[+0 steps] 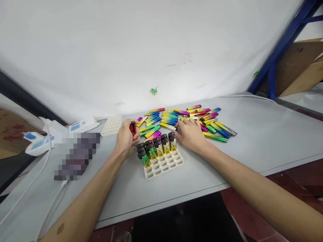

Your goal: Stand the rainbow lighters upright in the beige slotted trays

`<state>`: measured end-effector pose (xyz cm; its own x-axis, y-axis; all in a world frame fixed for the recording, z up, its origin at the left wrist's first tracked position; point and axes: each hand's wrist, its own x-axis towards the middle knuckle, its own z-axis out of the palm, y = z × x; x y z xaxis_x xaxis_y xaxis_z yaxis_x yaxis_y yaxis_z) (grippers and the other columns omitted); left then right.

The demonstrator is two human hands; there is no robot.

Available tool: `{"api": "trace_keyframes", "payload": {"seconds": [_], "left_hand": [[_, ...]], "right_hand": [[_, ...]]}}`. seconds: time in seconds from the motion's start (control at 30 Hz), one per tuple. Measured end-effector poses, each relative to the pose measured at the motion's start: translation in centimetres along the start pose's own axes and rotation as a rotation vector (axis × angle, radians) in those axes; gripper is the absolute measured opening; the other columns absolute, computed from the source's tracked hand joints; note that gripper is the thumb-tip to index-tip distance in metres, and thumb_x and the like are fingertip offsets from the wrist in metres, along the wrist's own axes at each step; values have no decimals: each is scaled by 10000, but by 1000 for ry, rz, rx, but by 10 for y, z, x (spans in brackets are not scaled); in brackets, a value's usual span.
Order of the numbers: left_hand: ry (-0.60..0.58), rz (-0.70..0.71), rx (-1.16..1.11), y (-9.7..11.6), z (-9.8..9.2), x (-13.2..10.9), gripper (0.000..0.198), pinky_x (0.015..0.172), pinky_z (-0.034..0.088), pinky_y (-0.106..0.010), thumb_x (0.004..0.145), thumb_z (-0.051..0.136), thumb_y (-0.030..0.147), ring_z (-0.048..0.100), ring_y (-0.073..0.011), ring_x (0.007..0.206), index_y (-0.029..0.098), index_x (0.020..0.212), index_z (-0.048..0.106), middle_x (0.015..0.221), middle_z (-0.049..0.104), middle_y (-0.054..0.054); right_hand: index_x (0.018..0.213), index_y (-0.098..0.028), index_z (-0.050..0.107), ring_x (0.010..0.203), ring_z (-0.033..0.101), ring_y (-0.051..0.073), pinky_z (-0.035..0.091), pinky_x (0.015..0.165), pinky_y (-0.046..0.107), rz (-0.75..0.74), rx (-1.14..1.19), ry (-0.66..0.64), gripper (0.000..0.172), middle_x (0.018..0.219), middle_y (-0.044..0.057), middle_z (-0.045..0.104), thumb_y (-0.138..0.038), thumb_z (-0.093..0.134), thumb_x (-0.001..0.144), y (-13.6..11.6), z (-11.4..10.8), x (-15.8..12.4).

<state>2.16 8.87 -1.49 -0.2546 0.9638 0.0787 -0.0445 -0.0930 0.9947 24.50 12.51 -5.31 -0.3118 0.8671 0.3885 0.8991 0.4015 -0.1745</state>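
Observation:
My left hand [127,137] is closed around a red lighter [132,127], held upright just left of a white slotted tray [164,164]. Several yellow-green lighters [157,148] with black caps stand in the tray's far rows; its near rows are bare holes. My right hand [189,132] rests palm down on the table behind the tray, fingers curled over the near edge of a pile of rainbow-coloured lighter sleeves [186,119]. Whether it grips one is hidden.
A second white slotted tray [111,125] lies at the back left. White power strips [75,126] and cables sit at the left, beside a blurred-out dark object [75,154]. The grey table's front edge [176,198] runs near me. Blue shelving [277,50] with cardboard boxes stands right.

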Motion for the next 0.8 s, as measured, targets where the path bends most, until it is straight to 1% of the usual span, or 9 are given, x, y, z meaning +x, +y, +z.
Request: {"api": "trace_keyframes", "payload": {"seconds": [0.13, 0.27, 0.37, 0.43, 0.5, 0.6, 0.7, 0.73, 0.8], "left_hand": [[-3, 11, 10, 1, 2, -2, 147, 355, 161, -184, 864, 388, 323, 213, -79, 302, 236, 835, 504, 392, 312, 96], [12, 46, -5, -1, 0, -1, 232, 368, 196, -194, 906, 379, 428, 243, -83, 330, 239, 854, 503, 423, 326, 92], [-13, 93, 39, -1, -3, -1, 296, 388, 239, -199, 916, 395, 533, 310, -84, 375, 248, 884, 469, 496, 380, 84], [-14, 146, 125, 3, -4, -1, 236, 416, 287, -199, 918, 445, 499, 378, -89, 422, 265, 934, 422, 562, 437, 80], [0, 243, 225, 10, -5, -3, 167, 477, 363, -206, 930, 473, 412, 462, -98, 505, 272, 969, 391, 643, 505, 67], [48, 414, 371, 28, -7, -11, 125, 619, 455, -238, 939, 477, 370, 552, -115, 687, 246, 958, 472, 828, 602, 9], [85, 526, 552, 51, -10, -29, 178, 769, 487, -284, 907, 549, 408, 588, -152, 853, 246, 967, 596, 1018, 622, -18], [78, 565, 605, 57, -11, -37, 182, 822, 487, -305, 894, 573, 409, 595, -169, 900, 254, 978, 618, 1047, 620, -19], [25, 608, 693, 67, -12, -54, 194, 880, 482, -344, 886, 589, 400, 601, -199, 955, 275, 1028, 633, 1038, 636, -17]], "right_hand": [[997, -184, 659, 1048, 515, 312, 311, 884, 438, 7, 5, 5, 251, 1046, 120, 660, -377, 520, 917, 0, 0, 0], [937, -180, 639, 1052, 523, 312, 353, 899, 454, 18, 145, 38, 165, 1034, 109, 666, -318, 613, 851, 2, -2, 2], [912, -192, 612, 1034, 570, 270, 418, 893, 423, 80, 468, 61, 143, 1035, 79, 678, -250, 662, 791, 4, -7, 6], [905, -197, 591, 975, 614, 228, 453, 877, 394, 153, 727, 67, 153, 1032, 65, 682, -263, 665, 787, 4, -11, 8], [929, -203, 564, 898, 641, 195, 476, 843, 371, 205, 964, 86, 195, 978, 52, 685, -327, 655, 810, 3, -16, 10], [1043, -236, 524, 704, 626, 147, 491, 667, 310, 222, 1222, 107, 283, 874, 10, 657, -450, 584, 869, 2, -19, 11], [1086, -259, 547, 490, 480, 92, 394, 495, 258, 217, 1199, 82, 342, 788, -28, 600, -542, 514, 896, 2, -17, 11], [1065, -254, 566, 472, 444, 87, 372, 486, 256, 212, 1146, 66, 351, 757, -34, 585, -556, 505, 898, 2, -16, 10], [1009, -238, 586, 492, 437, 94, 367, 510, 261, 209, 1045, 24, 354, 715, -35, 578, -563, 498, 901, 2, -15, 9]]}}
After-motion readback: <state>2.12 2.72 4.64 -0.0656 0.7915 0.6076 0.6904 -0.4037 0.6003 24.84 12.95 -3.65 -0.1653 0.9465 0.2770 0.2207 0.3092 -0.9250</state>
